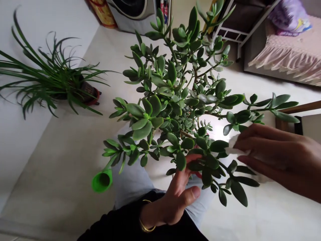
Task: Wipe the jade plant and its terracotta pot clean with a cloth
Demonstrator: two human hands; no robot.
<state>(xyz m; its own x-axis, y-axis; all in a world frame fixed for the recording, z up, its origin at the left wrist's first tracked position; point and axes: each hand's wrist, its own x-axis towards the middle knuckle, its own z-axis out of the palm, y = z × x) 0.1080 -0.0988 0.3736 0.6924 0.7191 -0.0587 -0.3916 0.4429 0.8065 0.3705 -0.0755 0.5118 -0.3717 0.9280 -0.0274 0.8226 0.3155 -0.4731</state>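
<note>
A large jade plant [146, 129] with thick green leaves fills the middle of the head view. My left hand [173, 194] reaches in at its near side, thumb held apart and fingers going behind the leaves of a lower branch; their tips are partly hidden. A gold bangle [144, 227] circles that wrist. On the right, my right hand [273, 154] is closed on a crumpled white tissue [233, 145], whose edge meets a leaf beside the fingertips. The plant's pot is hidden under the foliage.
A small green cup-like container [101, 181] is at the lower left. By the wall stands a potted spider plant [87, 92]. A washing machine [135, 16] is at the back, and a pink fringed cover [291, 50] hangs over furniture at the upper right.
</note>
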